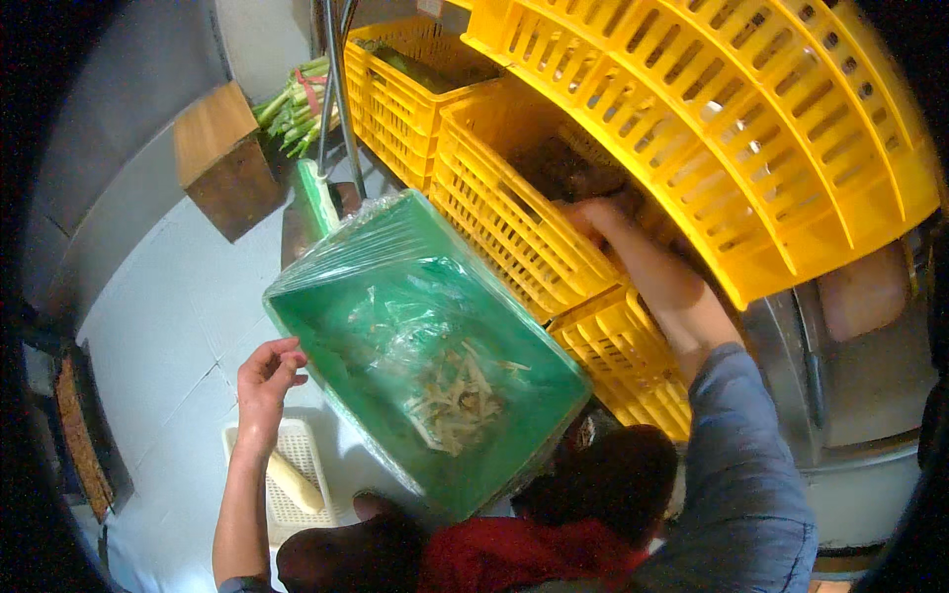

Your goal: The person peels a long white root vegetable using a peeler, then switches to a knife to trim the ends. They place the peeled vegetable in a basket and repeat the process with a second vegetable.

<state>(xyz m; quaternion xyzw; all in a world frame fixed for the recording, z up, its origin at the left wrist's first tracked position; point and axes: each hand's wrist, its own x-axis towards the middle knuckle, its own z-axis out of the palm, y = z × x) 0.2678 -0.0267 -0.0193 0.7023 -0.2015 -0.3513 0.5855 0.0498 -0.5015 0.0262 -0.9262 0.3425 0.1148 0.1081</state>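
My left hand (pixel 273 376) hovers beside the left rim of a green plastic bin (pixel 326 393), its fingers curled loosely with nothing seen in them. Clear plastic film lines the bin, and pale peelings (pixel 463 400) lie at its bottom. My right hand (pixel 589 215) reaches over the wall of a yellow plastic crate (pixel 519 222); its fingers are hidden inside, among dark contents too dim to name. Below my left hand, a white perforated basket (pixel 322 463) holds a long, pale, peeled vegetable (pixel 295 485).
A large yellow crate (pixel 667 111) overhangs my right forearm. Another yellow crate (pixel 393 111) stands behind, near metal legs (pixel 342 96). Tied green stalks (pixel 296 111) and a wooden block (pixel 222 163) are at the upper left. A stainless-steel surface (pixel 867 393) lies at right.
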